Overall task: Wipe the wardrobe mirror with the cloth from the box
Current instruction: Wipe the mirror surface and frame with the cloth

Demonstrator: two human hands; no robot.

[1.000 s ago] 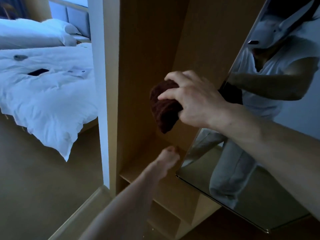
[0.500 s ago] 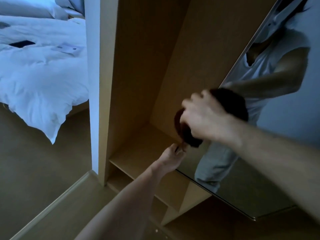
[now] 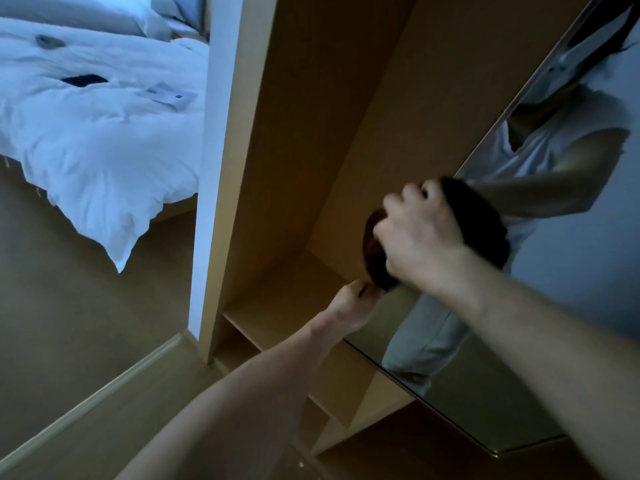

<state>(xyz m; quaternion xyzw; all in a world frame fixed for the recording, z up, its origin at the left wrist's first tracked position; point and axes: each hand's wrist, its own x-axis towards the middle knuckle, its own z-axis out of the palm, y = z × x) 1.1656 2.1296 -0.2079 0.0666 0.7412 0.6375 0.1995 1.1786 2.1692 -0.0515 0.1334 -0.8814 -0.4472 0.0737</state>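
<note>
A dark brown-red cloth (image 3: 375, 261) is bunched in my right hand (image 3: 420, 237), which grips it against the left edge of the wardrobe mirror (image 3: 588, 271). The mirror is on an open wardrobe door at the right and reflects a person in a white top and pale jeans. My left hand (image 3: 353, 303) reaches up from below and pinches the mirror door's left edge just under the cloth. Part of the cloth is hidden behind my right hand.
The open wooden wardrobe (image 3: 311, 133) has a bare shelf (image 3: 277, 306) beside the mirror. A white wall edge (image 3: 221, 133) stands left of it. A bed with a white duvet (image 3: 86, 133) carries a phone (image 3: 83, 80) and papers (image 3: 166, 95). Carpeted floor (image 3: 69, 323) lies below.
My right hand has carried the cloth down and to the right onto the mirror's left edge. My left hand has stayed on the door's edge. The view has shifted.
</note>
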